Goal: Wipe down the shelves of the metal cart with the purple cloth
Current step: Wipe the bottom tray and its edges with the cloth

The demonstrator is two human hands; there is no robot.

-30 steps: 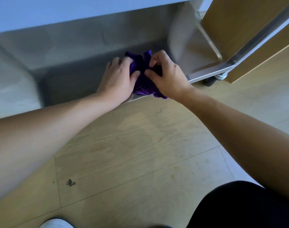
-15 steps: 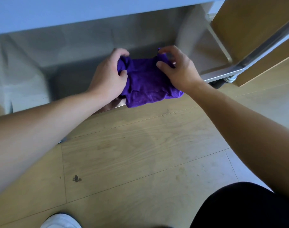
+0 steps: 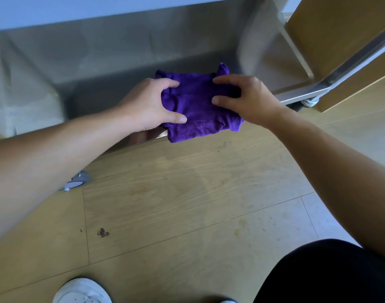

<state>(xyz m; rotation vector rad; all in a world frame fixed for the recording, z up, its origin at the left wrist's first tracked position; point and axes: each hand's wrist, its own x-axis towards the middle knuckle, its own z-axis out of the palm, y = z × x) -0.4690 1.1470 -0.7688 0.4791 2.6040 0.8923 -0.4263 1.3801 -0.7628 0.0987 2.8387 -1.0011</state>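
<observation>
Two hands are working one item: you're holding the purple cloth betw. them. L hand is curling fingers and thumb round its left edge. R hand is pinching the right edge, thumb on the near side, fingers on the far side.

Cloth is sitting bunched into a rough pad, long axis running hand to hand, i.e. along the front lip of the cart's bottom shelf. Its near edge is overhanging that lip toward you; its far edge is lying on the metal.

Key relation: most of the bare shelf is lying beyond the grip and off to its L. Only a short stretch, ending at the frame rail, is sitting to the R.

My read: the pad is getting squared up before a stroke. The coming wipe is calling for a push away from you, then a sweep L. L hand is sitting nearer that big area, though either could carry it.

Can't tell if the pad's underside is lying flat.
</observation>
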